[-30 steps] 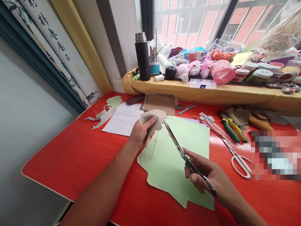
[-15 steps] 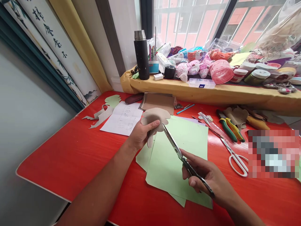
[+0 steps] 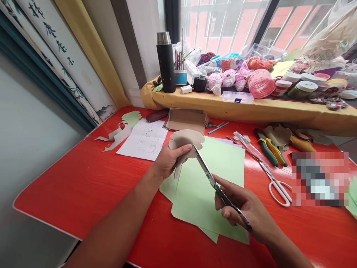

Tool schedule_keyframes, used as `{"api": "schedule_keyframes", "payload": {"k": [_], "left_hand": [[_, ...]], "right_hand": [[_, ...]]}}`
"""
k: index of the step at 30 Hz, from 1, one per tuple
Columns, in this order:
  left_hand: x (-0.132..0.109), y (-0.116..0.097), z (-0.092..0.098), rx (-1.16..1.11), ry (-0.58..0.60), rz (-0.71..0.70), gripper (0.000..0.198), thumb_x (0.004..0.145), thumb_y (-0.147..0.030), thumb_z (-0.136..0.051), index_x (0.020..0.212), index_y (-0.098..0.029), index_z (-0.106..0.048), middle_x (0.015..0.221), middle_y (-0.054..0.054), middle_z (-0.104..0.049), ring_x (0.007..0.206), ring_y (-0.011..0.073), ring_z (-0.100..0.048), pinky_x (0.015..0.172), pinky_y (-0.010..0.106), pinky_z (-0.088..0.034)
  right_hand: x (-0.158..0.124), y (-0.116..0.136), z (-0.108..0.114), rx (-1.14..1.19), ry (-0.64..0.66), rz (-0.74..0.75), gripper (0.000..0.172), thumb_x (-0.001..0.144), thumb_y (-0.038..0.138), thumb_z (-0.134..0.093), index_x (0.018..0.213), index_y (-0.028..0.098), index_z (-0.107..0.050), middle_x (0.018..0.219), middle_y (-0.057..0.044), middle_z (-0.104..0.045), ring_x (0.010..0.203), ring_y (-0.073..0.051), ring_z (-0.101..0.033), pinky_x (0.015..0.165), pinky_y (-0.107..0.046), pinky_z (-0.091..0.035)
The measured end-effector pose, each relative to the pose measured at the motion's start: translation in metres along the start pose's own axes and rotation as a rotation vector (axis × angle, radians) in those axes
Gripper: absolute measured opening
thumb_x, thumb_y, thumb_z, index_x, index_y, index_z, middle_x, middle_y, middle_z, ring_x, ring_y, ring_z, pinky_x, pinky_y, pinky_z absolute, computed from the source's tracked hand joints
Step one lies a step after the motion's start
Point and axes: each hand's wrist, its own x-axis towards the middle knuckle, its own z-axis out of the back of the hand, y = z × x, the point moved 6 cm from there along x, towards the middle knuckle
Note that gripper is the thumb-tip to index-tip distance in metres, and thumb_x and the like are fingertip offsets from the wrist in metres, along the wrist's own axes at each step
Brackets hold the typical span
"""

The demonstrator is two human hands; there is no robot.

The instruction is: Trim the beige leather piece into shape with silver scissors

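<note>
My left hand grips a beige scalloped cut-out of felt or soft leather, with a narrow strip hanging below it. My right hand is shut on the handles of steel scissors. Their blade tips point up and left, close to the cut-out's lower right edge, and I cannot tell if they touch it. Beneath both hands lie overlapping pale green sheets on a glossy red table.
White-handled scissors and green-and-yellow pliers lie to the right. A printed sheet, brown cardboard and cut shapes lie farther back. A yellow-covered sill holds a black flask and craft supplies. A pixelated patch hides part of the right.
The whole scene has drifted slightly left and up in view. The scissor tips now sit closer to the cut-out, which my left hand has raised and turned slightly.
</note>
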Motion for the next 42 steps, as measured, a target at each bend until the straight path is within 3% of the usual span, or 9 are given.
{"api": "schedule_keyframes", "payload": {"k": [9,18,33,42], "left_hand": [[-0.002,0.001,-0.002,-0.004,-0.008,0.007,0.04,0.07,-0.035,-0.099,0.1,-0.017,-0.081,0.087,0.002,-0.073,0.071,0.0108,-0.058,0.057,0.023,-0.043],[0.001,0.005,0.0,0.02,-0.001,-0.019,0.037,0.073,-0.037,-0.098,0.097,-0.016,-0.079,0.086,0.002,-0.068,0.071,0.0104,-0.054,0.055,0.022,-0.042],[0.002,0.009,0.001,-0.025,-0.004,-0.034,0.036,0.072,-0.037,-0.099,0.094,-0.016,-0.079,0.084,0.002,-0.068,0.069,0.0102,-0.053,0.056,0.023,-0.043],[0.002,0.014,0.001,-0.043,-0.017,-0.021,0.039,0.07,-0.038,-0.1,0.096,-0.017,-0.08,0.088,0.003,-0.072,0.073,0.0129,-0.059,0.06,0.025,-0.046]], "right_hand": [[-0.001,0.002,0.0,0.004,-0.016,-0.002,0.081,0.086,0.054,-0.091,0.159,0.031,-0.063,0.079,0.0,-0.062,0.057,-0.011,-0.038,0.047,-0.023,-0.031],[0.0,0.002,-0.003,0.013,-0.015,0.031,0.085,0.088,0.052,-0.091,0.162,0.023,-0.06,0.067,0.006,-0.046,0.054,-0.01,-0.031,0.045,-0.024,-0.028],[-0.001,0.005,-0.005,0.0,-0.008,0.02,0.086,0.086,0.058,-0.09,0.161,0.026,-0.061,0.072,0.004,-0.053,0.054,-0.011,-0.037,0.046,-0.024,-0.032],[0.0,0.004,-0.006,-0.022,-0.029,0.016,0.092,0.088,0.061,-0.087,0.164,0.019,-0.056,0.067,0.006,-0.048,0.051,-0.011,-0.035,0.045,-0.026,-0.031]]}}
